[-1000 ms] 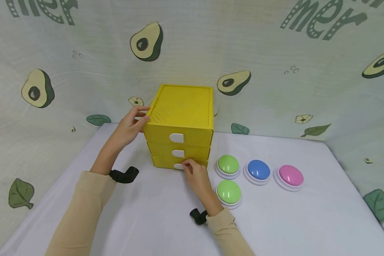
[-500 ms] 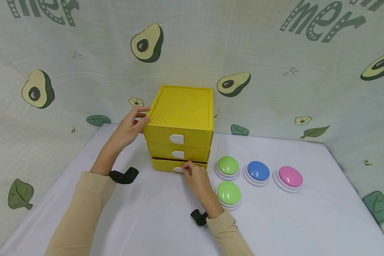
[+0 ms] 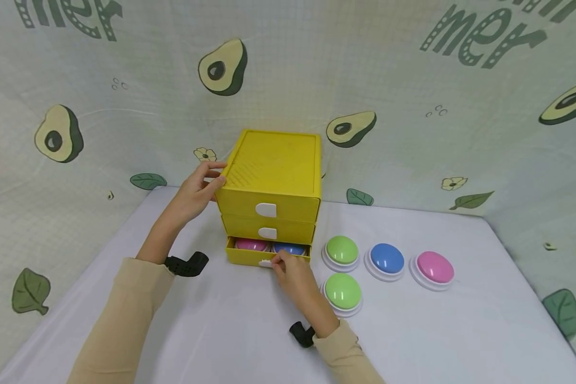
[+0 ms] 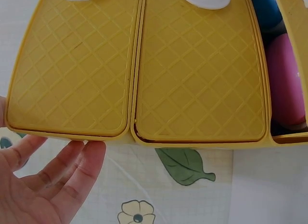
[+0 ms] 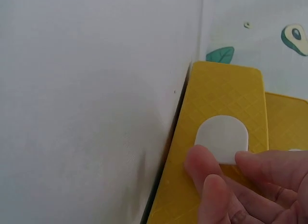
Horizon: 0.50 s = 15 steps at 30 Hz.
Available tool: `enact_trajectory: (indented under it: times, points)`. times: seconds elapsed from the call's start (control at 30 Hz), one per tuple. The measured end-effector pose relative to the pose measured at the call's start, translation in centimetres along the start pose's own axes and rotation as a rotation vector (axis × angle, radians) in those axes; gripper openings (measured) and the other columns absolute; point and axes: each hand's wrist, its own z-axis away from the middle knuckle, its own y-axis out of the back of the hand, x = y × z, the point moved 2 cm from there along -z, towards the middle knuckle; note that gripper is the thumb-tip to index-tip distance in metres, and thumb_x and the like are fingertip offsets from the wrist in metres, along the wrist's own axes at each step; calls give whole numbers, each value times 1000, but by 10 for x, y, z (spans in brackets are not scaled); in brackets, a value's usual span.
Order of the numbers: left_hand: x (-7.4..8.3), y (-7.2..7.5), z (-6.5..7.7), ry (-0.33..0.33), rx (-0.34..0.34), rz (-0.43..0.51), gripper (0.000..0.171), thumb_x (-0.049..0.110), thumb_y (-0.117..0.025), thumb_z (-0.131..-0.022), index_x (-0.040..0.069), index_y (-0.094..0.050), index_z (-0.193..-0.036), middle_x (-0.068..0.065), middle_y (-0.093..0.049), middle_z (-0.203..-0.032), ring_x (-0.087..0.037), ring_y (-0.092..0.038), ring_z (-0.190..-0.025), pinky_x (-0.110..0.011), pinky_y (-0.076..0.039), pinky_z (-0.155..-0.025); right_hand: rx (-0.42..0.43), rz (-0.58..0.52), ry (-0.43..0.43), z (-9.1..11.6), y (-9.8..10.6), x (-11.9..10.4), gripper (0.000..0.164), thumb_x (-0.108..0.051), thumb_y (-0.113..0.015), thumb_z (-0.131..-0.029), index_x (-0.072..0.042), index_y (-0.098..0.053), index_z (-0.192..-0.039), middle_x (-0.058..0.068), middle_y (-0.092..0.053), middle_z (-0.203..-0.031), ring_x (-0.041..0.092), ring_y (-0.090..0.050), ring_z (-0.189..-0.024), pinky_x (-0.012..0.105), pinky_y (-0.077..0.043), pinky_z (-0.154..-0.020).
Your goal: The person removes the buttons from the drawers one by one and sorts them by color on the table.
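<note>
A yellow three-drawer box (image 3: 273, 162) stands on the table. My left hand (image 3: 192, 194) rests against its left side near the top front corner, fingers fairly straight. In the left wrist view, its fingertips (image 4: 94, 154) touch the box's side. My right hand (image 3: 295, 280) pinches the white handle (image 5: 222, 137) of the bottom drawer (image 3: 245, 257) between thumb and fingers. That drawer is partly pulled out, showing a pink dome button (image 3: 252, 244) and a blue dome button (image 3: 289, 248) inside. The upper two drawers are closed.
Right of the box on the white tabletop (image 3: 413, 330) sit a green dome button (image 3: 343, 249), a second green button (image 3: 343, 291), a blue one (image 3: 387, 258) and a pink one (image 3: 436, 266). An avocado-print cloth (image 3: 288, 69) hangs behind.
The bottom drawer has slid out toward me with my right hand on its handle, exposing the pink and blue buttons inside. My left hand has stayed at the box's side.
</note>
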Motion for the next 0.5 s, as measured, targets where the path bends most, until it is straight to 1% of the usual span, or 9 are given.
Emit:
enact_trajectory:
  times: [0.23, 0.5]
  points:
    - [-1, 0, 0, 8, -3, -6, 48, 34, -39, -99, 16, -29, -143, -19, -36, -141, -34, -48, -111, -49, -44, -94, -24, 29, 10, 5, 1, -3, 5, -9, -61, -89, -7, -65, -85, 5, -68, -78, 10, -56, -66, 22, -48, -61]
    - [1, 0, 1, 2, -1, 1, 48, 33, -40, -99, 15, -30, -143, -19, -37, -140, -35, -49, -111, -49, -45, -94, -34, 85, 84, 11, 3, -6, 6, -9, -61, -88, -6, -65, -85, 5, -68, -76, 10, -57, -62, 21, -49, -57]
